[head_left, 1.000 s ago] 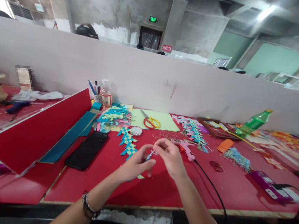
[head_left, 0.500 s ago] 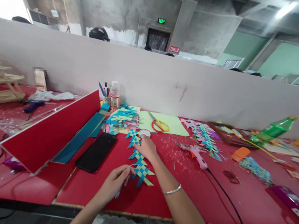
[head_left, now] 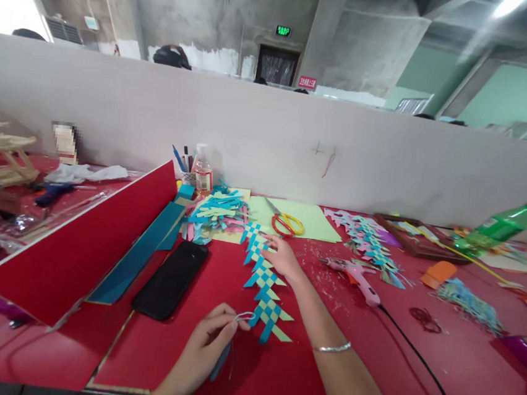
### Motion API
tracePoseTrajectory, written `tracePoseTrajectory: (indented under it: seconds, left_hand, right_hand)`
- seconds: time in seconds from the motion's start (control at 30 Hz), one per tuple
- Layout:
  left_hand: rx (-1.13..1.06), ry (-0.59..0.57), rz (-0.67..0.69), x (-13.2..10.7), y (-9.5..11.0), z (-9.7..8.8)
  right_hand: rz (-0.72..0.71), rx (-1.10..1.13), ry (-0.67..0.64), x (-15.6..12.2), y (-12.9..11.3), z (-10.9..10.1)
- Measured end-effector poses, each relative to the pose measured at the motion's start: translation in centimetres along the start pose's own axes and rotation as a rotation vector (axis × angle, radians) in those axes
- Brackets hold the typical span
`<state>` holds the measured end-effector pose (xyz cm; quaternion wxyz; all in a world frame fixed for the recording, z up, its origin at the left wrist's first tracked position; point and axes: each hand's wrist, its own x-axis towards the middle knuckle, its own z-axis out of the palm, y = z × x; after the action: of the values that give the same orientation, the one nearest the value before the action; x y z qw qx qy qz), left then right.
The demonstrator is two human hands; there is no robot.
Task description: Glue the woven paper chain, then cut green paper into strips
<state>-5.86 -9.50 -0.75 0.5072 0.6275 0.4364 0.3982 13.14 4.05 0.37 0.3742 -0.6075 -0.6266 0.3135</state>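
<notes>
My left hand point(head_left: 213, 342) is closed in a pinch on a thin pale cord loop point(head_left: 246, 315). A blue tassel-like end point(head_left: 220, 362) hangs below its fingers. Beside that hand lies a long woven paper strip point(head_left: 265, 278) in blue and pale-green checks with pointed side tabs. My right hand point(head_left: 282, 258) has its thumb and fingers on the right edge of the strip near its far end; the fingertips are partly hidden. The strip lies slanted on the red tabletop point(head_left: 284, 373).
Left are a black phone point(head_left: 170, 280) and an upright red board point(head_left: 87, 236). Behind are a pile of paper strips point(head_left: 217, 215) and scissors point(head_left: 287, 224). Right are a pink glue gun point(head_left: 355, 279) with its cord, another woven strip point(head_left: 371, 242) and a green bottle point(head_left: 498, 229).
The far end of the woven strip has shifted right with my right hand and now covers a spot where a small white disc showed. My left hand still pinches the cord. The view has shifted slightly.
</notes>
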Motion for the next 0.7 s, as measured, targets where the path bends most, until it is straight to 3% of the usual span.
tracePoseTrajectory:
  seconds: [0.27, 0.4, 0.5, 0.57, 0.63, 0.7]
  left_hand:
    - [0.103, 0.066, -0.023, 0.0, 0.0, 0.1]
    - [0.054, 0.048, -0.097, -0.2, 0.3, 0.0]
    - [-0.015, 0.045, -0.162, 0.0, 0.5, 0.3]
    - [-0.055, 0.053, -0.181, 0.2, 0.8, 0.8]
    - [-0.082, 0.043, -0.180, 0.5, 1.1, 1.6]
    - [-0.087, -0.003, -0.166, 0.8, 1.5, 2.3]
  right_hand:
    - [0.076, 0.101, 0.226, 4.7, -0.3, -1.3]
    - [0.054, 0.090, 0.298, 4.7, -1.3, -1.7]
    - [0.005, 0.118, 0.136, 1.6, -2.4, -2.3]
    - [-0.025, 0.153, -0.062, -1.7, -3.1, -2.7]
    - [-0.055, 0.257, -0.351, -5.4, -3.8, -2.8]
    - [-0.044, 0.361, -0.454, -8.7, -4.2, -2.5]
